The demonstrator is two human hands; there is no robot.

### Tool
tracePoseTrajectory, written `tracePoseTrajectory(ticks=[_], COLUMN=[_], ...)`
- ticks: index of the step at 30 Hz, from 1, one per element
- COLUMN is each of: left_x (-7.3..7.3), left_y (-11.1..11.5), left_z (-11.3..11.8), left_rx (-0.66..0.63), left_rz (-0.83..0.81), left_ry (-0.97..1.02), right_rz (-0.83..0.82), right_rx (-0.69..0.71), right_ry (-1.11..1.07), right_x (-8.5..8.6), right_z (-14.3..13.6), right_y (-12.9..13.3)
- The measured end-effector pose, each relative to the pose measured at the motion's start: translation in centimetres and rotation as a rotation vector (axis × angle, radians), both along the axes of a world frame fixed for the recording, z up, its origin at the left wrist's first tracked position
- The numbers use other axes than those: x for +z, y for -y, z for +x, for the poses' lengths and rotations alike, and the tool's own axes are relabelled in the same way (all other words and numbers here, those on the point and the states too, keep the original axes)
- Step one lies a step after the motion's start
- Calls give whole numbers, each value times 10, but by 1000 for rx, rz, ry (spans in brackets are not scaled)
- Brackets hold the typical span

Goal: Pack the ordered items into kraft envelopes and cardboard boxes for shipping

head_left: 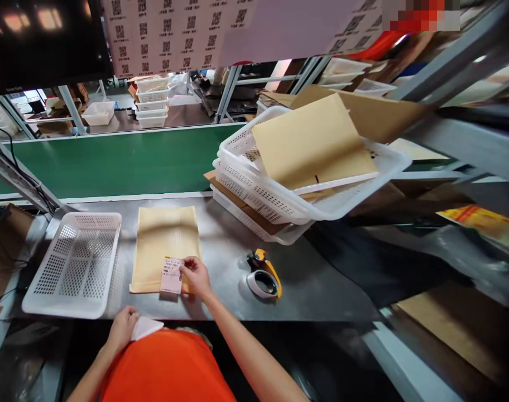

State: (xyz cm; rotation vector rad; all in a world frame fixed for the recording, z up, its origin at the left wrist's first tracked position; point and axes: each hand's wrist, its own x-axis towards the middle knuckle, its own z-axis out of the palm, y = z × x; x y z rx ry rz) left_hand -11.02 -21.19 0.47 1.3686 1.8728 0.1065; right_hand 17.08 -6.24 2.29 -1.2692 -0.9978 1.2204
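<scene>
The right hand (196,274) pinches a printed label (171,275) over the lower part of a padded envelope (166,237) lying on the desk (225,234); whether it is stuck down, I can't tell. The left hand (124,328) grips a white slip (145,328) at the desk's edge. Labelling looks partway along, with the label's placing seemingly unfinished.

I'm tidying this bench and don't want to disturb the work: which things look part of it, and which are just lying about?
Apparently in use:
- printed label, in the right hand
- yellowish envelope, beneath the label
- white paper, at the left hand

Apparently lying about:
- tape dispenser
- white basket on the left
- stacked baskets
- tan mailer on the stack
</scene>
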Motion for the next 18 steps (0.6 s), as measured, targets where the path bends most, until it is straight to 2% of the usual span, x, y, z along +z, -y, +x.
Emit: tracePoseTrajectory(ticks=[5, 9, 14, 18], left_x=[5, 3, -14, -31], left_y=[-13, -34, -62, -69], left_z=[21, 43, 63, 66], left_rx=[-391, -611, -953, -1022], left_rz=[15, 119, 244, 218], left_ry=[-117, -58, -59, -122], right_rz=[25, 87, 207, 349], right_rx=[138, 221, 257, 291], right_ry=[139, 284, 473, 626], right_x=[-26, -40, -56, -57], right_z=[-19, -16, -11, -16], right_y=[-15, -15, -15, 4])
